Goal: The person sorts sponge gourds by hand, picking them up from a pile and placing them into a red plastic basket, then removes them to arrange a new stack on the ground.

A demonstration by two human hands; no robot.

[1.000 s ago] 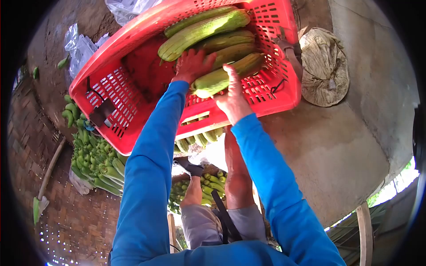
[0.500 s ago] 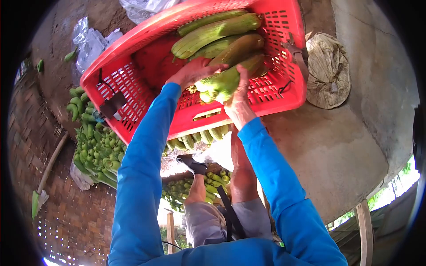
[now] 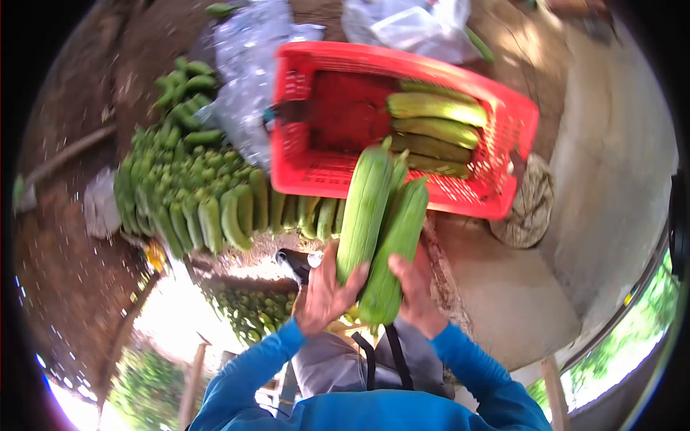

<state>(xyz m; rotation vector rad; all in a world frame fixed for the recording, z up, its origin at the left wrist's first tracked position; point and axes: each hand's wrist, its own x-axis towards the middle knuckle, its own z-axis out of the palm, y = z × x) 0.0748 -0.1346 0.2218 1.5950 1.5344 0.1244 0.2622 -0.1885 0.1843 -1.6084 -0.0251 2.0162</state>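
Observation:
In front of my body I hold a small bunch of long green sponge gourds, tilted with their stem ends away from me. My left hand is pressed along the left side of the bunch, its thumb over the nearest gourd. Against the right side, my right hand grips another sponge gourd, thumb on top. A third lies partly hidden between them. Just beyond stands a red plastic basket, where several sponge gourds lie side by side in the right half.
To the left, a large heap of green gourds spreads over the floor, its front row reaching under the basket. Clear plastic sheeting and a white plastic bag lie behind. A tied sack sits right of the basket, on concrete.
Both hands have come out of the basket and back toward my body with the gourds. My view has shifted, so the basket now appears farther off and more of the heap shows.

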